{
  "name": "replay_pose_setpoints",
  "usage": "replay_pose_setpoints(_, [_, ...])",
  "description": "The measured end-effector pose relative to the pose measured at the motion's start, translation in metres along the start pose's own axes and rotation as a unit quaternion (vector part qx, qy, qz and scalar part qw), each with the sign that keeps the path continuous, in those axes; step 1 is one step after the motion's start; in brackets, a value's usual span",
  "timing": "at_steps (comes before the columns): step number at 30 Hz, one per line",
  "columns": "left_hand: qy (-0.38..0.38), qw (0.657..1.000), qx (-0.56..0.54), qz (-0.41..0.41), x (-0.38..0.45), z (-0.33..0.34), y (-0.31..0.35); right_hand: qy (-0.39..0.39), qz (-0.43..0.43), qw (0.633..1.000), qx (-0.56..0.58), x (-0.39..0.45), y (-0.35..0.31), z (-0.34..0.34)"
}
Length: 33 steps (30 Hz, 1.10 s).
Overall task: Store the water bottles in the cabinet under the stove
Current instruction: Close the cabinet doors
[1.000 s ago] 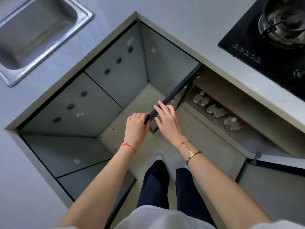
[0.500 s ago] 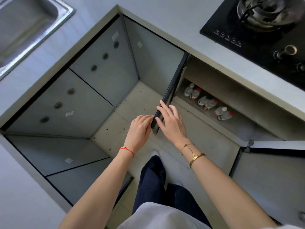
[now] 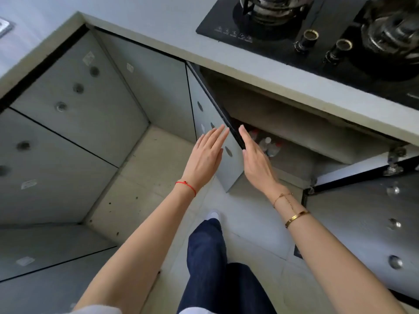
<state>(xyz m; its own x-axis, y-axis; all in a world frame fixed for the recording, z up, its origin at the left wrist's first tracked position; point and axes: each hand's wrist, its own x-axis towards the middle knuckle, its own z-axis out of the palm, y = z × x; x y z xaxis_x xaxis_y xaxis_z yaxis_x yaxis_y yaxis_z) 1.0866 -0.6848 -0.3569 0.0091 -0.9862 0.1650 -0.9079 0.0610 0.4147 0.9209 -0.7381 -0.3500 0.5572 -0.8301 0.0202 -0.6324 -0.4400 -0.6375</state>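
Note:
Clear water bottles (image 3: 268,145) with red and white caps lie on the floor of the open cabinet (image 3: 306,132) under the stove (image 3: 317,30); my right hand and the door hide most of them. The left cabinet door (image 3: 226,164), grey with a dark edge, stands partly open. My left hand (image 3: 207,155) lies flat against its outer face, fingers straight. My right hand (image 3: 255,159) is flat on the inner side, next to the door's dark edge. Neither hand holds anything.
The right cabinet door (image 3: 367,214) stands wide open at the right. Grey cabinet fronts (image 3: 74,123) line the corner at the left. My legs in dark trousers (image 3: 210,257) stand on the pale tiled floor (image 3: 145,177). The grey countertop (image 3: 226,62) overhangs the cabinet.
Both hands let go of the left door's top edge and now lie flat on either side of it. The door has swung further towards shut, covering more bottles. The view shifted right.

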Motion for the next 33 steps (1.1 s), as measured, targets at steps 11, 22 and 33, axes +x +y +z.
replay_pose_setpoints(11, [0.125,0.983,0.074,0.115,0.083,0.089,0.008,0.274,-0.125,0.946,-0.121,0.02,0.096,-0.009])
replay_pose_setpoints(22, [0.278,0.943,0.093,0.158,0.142,0.157,0.003,0.502,-0.219,0.764,-0.34,0.061,0.191,-0.007])
replay_pose_setpoints(33, [0.281,0.944,0.104,0.14,0.175,0.207,0.03,0.521,-0.12,0.729,-0.427,0.087,0.225,-0.004])
